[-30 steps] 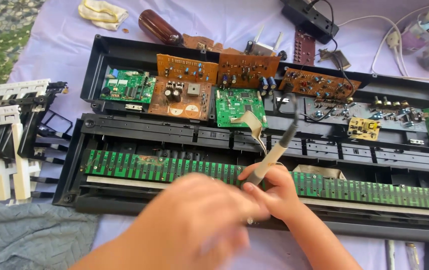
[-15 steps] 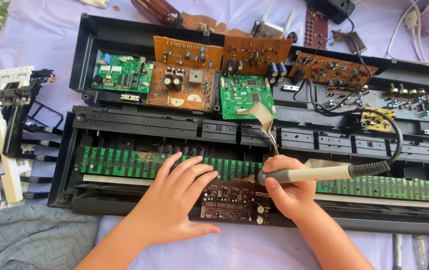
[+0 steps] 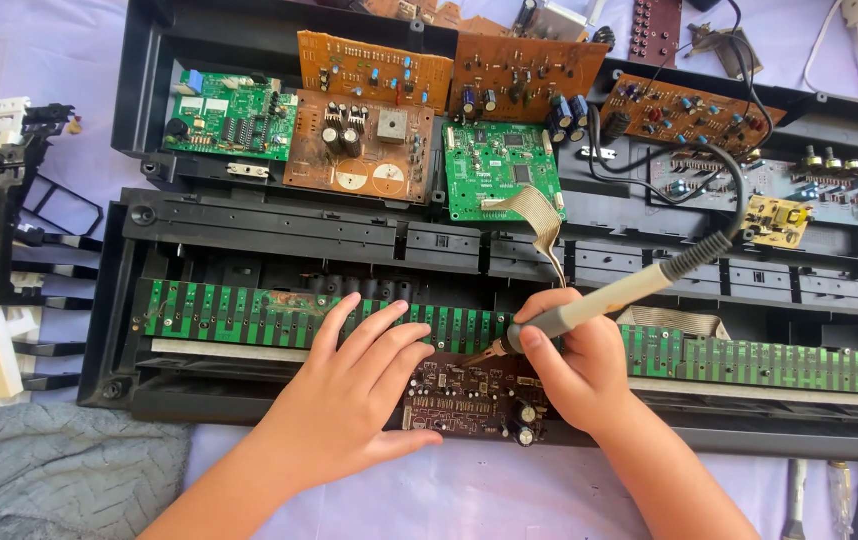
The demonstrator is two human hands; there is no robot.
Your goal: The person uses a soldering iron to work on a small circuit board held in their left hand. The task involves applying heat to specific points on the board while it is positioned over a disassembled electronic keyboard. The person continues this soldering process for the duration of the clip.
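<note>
Soldering iron (image 3: 589, 305), light, stiff, hot-tipped, pinched at grip by right hand (image 3: 574, 365) lower centre; left hand (image 3: 349, 395) fingers spread, steadying fragile brown circuit board (image 3: 469, 395).

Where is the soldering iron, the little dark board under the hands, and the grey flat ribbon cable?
soldering iron (image 3: 599, 303), head view, on the middle of its pale handle.
small dark circuit board (image 3: 464, 398), head view, on its bare middle between the hands.
ribbon cable (image 3: 541, 218), head view, on the flat band below the green board.
</note>
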